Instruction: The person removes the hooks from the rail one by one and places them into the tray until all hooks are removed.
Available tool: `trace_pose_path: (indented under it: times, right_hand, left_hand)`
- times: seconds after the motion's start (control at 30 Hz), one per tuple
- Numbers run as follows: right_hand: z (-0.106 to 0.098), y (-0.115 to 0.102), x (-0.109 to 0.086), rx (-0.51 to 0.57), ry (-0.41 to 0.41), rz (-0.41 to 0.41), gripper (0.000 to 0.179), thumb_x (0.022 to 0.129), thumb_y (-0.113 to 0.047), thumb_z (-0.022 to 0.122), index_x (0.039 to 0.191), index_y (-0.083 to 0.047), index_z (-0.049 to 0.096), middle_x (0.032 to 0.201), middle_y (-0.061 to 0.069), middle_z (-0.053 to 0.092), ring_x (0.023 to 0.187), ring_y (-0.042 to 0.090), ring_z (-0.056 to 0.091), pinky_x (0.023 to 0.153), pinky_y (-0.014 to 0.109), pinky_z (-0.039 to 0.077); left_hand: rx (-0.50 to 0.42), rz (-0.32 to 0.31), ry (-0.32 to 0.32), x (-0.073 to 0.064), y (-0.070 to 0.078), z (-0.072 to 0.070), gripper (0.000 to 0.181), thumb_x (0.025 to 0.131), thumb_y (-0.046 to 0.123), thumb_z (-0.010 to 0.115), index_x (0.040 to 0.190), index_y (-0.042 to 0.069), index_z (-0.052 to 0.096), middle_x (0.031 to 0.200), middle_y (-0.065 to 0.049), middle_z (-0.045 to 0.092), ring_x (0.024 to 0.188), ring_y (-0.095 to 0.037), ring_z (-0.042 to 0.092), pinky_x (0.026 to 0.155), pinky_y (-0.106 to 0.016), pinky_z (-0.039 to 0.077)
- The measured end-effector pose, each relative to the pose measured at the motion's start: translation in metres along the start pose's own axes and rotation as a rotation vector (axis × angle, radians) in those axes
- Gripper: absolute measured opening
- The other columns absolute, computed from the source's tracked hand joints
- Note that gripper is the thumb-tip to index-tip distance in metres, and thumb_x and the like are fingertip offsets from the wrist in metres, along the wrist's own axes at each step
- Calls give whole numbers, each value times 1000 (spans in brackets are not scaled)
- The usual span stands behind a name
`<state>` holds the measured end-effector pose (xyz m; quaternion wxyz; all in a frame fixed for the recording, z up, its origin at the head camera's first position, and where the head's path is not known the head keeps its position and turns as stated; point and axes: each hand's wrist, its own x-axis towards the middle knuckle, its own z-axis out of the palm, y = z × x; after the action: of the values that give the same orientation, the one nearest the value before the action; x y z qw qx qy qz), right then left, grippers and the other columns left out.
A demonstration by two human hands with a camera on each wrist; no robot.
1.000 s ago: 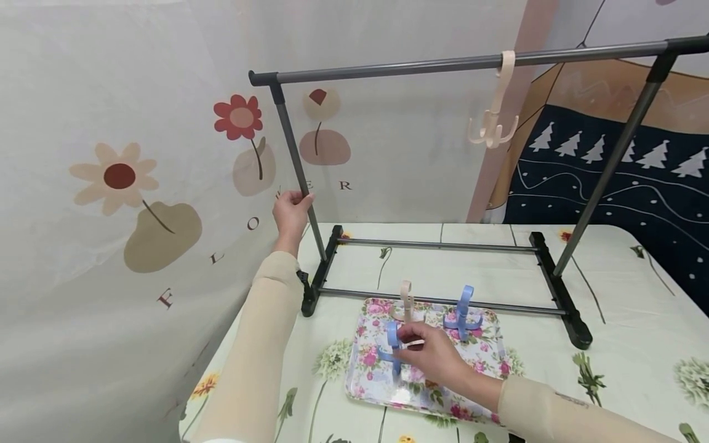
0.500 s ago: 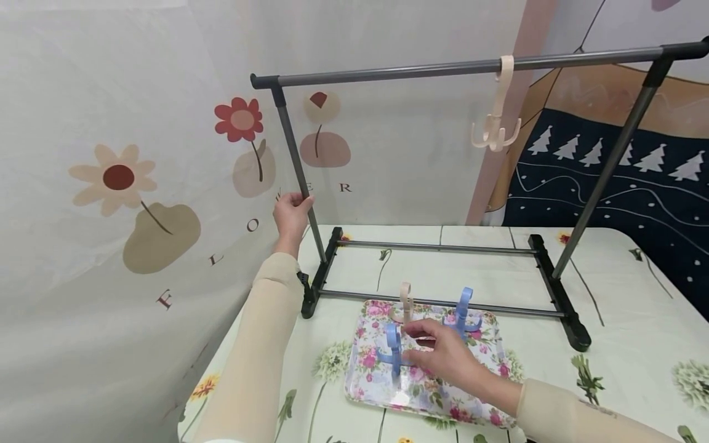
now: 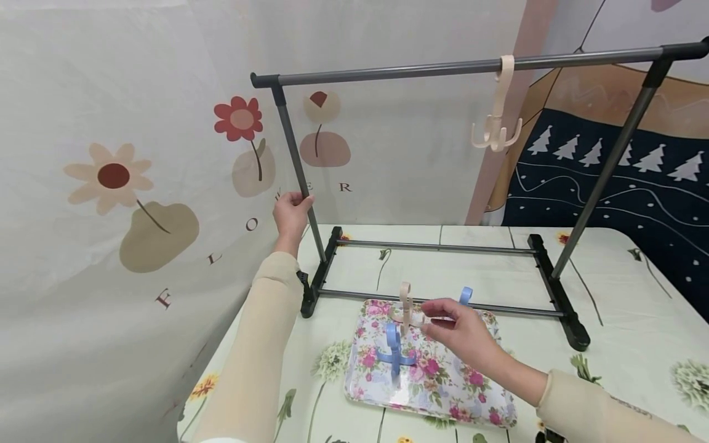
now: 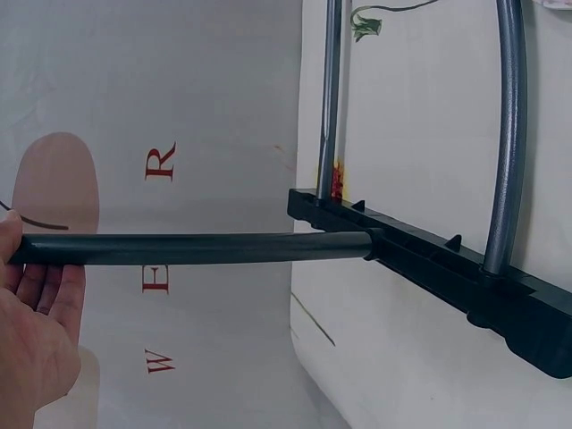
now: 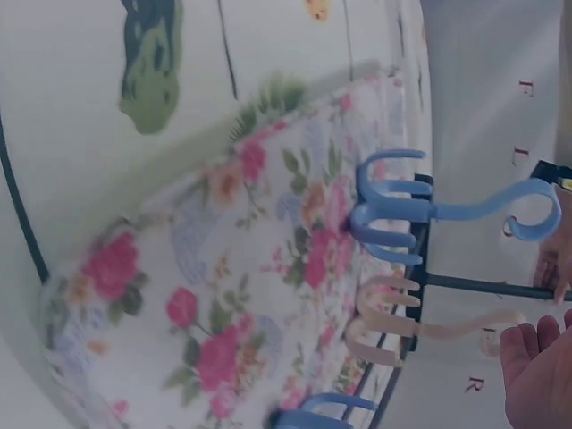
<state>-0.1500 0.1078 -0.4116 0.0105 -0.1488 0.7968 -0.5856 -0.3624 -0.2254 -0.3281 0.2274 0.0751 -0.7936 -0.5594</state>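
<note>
My left hand (image 3: pixel 291 216) grips the left post (image 3: pixel 296 154) of a grey metal garment rack between thumb and fingers; the left wrist view has the post (image 4: pixel 197 248) running from that hand to the black foot. Over the flowered tray (image 3: pixel 382 394) hovers my right hand (image 3: pixel 462 332), fingers bent and holding nothing. Just left of its fingertips stands a beige multi-prong hook (image 3: pixel 406 301), seemingly apart from them. A blue hook (image 3: pixel 395 351) stands on the tray nearer me. Another blue hook (image 3: pixel 466 295) is mostly hidden behind the right hand.
A beige hook (image 3: pixel 496 117) hangs from the rack's top bar (image 3: pixel 388 74). Black feet (image 3: pixel 559 295) and two lower bars (image 3: pixel 437 247) rest on the flowered tablecloth (image 3: pixel 631 369). A printed curtain (image 3: pixel 138 307) hangs at the left and behind.
My right hand has moved away from the near blue hook, right and slightly up toward the beige hook, and now covers most of the far blue hook. The left hand stays on the post.
</note>
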Motion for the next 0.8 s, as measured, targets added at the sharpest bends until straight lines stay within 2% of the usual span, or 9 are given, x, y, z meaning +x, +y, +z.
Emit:
trace_pose_path:
  times: [0.17,0.3,0.53,0.8]
  right_hand:
    - [-13,-12,9,-17,64,-15,31,93,-15,71,120,-3,65,115,12,67,106,28,65,86,24,53]
    - [-27,-23,20,-18,114,-67,31,96,-18,68,121,-1,64,116,13,66,108,23,64,87,20,51]
    - [-56,-40,42,-48,225,-144,35,98,-23,65,124,0,63,118,14,65,104,4,59,86,13,48]
    - [-85,-63,62,-115,370,-192,39,98,-32,64,122,-1,63,115,9,65,100,5,59,82,11,48]
  left_hand:
    - [-2,3,0,1,0,0,28,96,26,68,113,4,64,107,-10,64,101,-24,59,93,-40,46]
    - [-1,2,3,1,0,1,27,96,25,68,113,4,64,107,-10,64,101,-24,59,92,-40,46]
    - [2,5,2,1,0,1,27,96,23,68,113,3,64,107,-11,64,101,-25,60,91,-40,46]
    - [11,6,1,1,0,0,29,96,25,68,114,2,64,107,-11,64,101,-25,59,92,-40,46]
